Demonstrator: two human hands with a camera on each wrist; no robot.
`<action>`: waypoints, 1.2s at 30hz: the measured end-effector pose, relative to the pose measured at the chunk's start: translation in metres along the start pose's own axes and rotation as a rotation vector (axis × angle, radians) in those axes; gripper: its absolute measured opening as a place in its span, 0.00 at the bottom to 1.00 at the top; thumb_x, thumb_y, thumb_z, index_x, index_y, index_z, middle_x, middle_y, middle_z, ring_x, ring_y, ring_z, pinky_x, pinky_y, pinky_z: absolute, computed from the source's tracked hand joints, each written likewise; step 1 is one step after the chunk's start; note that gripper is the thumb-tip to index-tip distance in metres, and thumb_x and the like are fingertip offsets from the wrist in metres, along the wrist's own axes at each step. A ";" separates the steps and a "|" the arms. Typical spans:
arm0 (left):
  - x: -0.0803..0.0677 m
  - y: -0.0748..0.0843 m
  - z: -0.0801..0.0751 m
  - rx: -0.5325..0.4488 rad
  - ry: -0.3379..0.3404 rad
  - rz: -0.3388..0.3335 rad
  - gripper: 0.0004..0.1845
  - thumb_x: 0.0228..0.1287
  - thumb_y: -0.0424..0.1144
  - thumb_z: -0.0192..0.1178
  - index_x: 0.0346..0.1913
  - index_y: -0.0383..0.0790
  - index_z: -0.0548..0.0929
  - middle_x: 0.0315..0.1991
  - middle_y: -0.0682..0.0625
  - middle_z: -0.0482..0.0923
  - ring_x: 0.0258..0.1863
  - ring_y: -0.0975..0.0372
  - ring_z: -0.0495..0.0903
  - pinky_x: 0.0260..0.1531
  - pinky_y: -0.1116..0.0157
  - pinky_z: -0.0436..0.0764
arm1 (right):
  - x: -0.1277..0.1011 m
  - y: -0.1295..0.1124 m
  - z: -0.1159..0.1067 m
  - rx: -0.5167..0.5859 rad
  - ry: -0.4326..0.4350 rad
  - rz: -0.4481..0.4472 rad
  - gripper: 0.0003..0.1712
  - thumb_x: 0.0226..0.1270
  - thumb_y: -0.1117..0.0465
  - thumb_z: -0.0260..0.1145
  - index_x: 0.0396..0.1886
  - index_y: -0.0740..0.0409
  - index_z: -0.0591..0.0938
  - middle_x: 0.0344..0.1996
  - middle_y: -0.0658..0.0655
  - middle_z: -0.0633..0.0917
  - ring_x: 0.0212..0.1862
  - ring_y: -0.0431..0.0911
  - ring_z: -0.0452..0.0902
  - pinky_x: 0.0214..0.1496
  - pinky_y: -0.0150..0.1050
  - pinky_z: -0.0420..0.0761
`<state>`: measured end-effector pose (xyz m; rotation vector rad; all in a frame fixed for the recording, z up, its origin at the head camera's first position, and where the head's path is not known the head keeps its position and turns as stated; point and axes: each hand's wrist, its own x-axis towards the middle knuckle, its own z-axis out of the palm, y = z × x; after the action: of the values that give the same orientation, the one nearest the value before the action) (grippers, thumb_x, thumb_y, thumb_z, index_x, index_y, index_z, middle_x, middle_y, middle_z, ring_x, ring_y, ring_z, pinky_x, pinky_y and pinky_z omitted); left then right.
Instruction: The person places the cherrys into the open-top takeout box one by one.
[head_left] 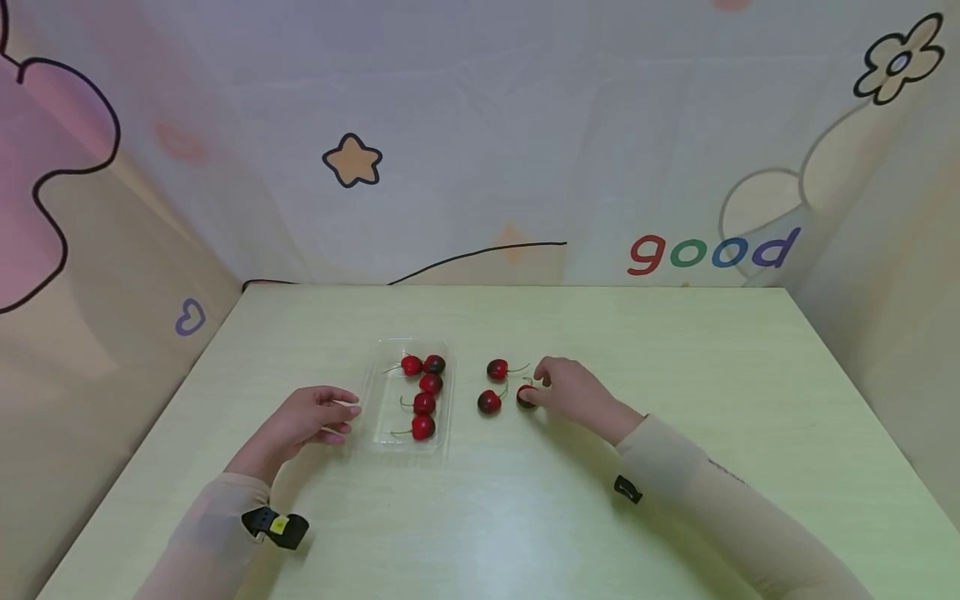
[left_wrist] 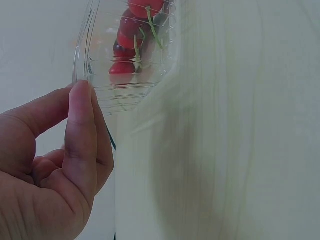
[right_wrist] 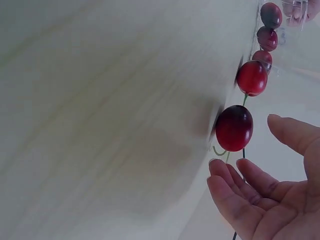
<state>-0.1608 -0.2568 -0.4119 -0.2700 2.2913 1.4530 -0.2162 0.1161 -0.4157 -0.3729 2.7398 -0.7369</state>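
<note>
Beside the left rim of a clear plastic tray (head_left: pixel 386 408) is my left hand (head_left: pixel 311 417), its fingertips right at the rim in the left wrist view. Several dark red cherries (head_left: pixel 423 404) lie in the tray, some with green stems. Three more cherries are on the table to its right: one at the back (head_left: pixel 497 370), one at the front (head_left: pixel 489 402) and the rightmost (head_left: pixel 527 398). My right hand (head_left: pixel 573 390) reaches over that rightmost cherry. From the right wrist, its thumb and fingers stand apart around the near cherry (right_wrist: pixel 235 128), without closing on it.
The pale wood-grain table (head_left: pixel 480 517) meets a printed cloth backdrop (head_left: pixel 480 167) at its far edge. Dark straps with small devices (head_left: pixel 276 527) hang at the sleeves. Bare tabletop lies in front of the tray and to the right of the loose cherries.
</note>
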 end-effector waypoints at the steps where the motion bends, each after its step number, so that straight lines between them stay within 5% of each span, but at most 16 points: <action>1: 0.000 0.000 0.000 0.000 0.001 -0.001 0.23 0.73 0.36 0.61 0.64 0.24 0.73 0.38 0.50 0.82 0.33 0.64 0.79 0.33 0.71 0.86 | 0.001 0.000 0.001 -0.004 -0.004 0.003 0.21 0.70 0.51 0.69 0.49 0.66 0.82 0.45 0.63 0.86 0.44 0.51 0.80 0.49 0.44 0.82; 7: 0.000 -0.001 0.001 0.002 0.003 -0.002 0.23 0.74 0.37 0.61 0.63 0.24 0.73 0.39 0.49 0.82 0.33 0.64 0.79 0.33 0.71 0.86 | 0.004 0.002 0.006 -0.014 0.001 -0.006 0.18 0.68 0.53 0.71 0.42 0.65 0.81 0.32 0.57 0.84 0.32 0.45 0.73 0.35 0.33 0.71; 15: 0.000 -0.003 0.002 0.001 0.003 -0.002 0.23 0.73 0.37 0.61 0.63 0.25 0.74 0.38 0.49 0.83 0.33 0.63 0.80 0.32 0.70 0.86 | 0.008 0.000 0.009 -0.024 -0.005 -0.005 0.16 0.67 0.53 0.72 0.36 0.62 0.80 0.26 0.54 0.82 0.29 0.44 0.71 0.32 0.31 0.69; 36: 0.002 -0.002 -0.001 0.005 -0.009 0.009 0.23 0.73 0.36 0.61 0.63 0.24 0.73 0.37 0.51 0.82 0.32 0.64 0.80 0.33 0.71 0.87 | 0.006 0.000 -0.002 -0.046 -0.021 -0.041 0.10 0.65 0.61 0.73 0.39 0.61 0.82 0.34 0.56 0.85 0.36 0.46 0.74 0.39 0.34 0.75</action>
<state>-0.1626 -0.2586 -0.4138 -0.2516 2.2916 1.4505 -0.2224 0.1157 -0.4150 -0.4457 2.7402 -0.6776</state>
